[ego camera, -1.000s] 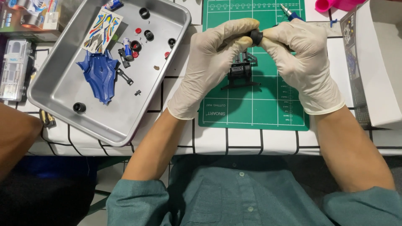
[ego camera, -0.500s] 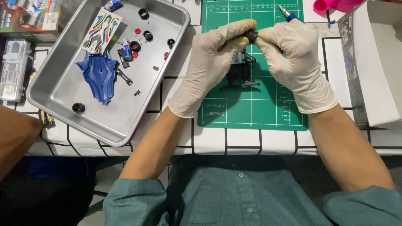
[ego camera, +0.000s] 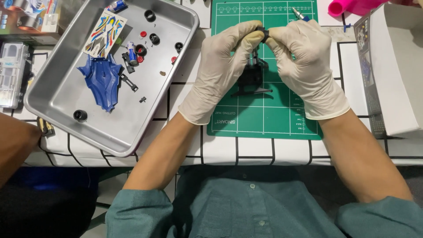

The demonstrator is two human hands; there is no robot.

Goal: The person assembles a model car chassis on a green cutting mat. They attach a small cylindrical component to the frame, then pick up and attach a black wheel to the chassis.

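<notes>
Our left hand (ego camera: 222,70) and right hand (ego camera: 304,66), both gloved, meet above the green mat (ego camera: 264,119); the fingers (ego camera: 249,37) of both are closed on a small black wheel (ego camera: 261,32), pinched between them. Just below it a black chassis (ego camera: 252,77) sits between our palms over the mat; whether it rests there we cannot tell. To the left on the counter (ego camera: 220,152), a metal tray (ego camera: 66,110) holds a blue shell (ego camera: 103,81), a sticker sheet (ego camera: 105,33) and loose wheels (ego camera: 80,115)
</notes>
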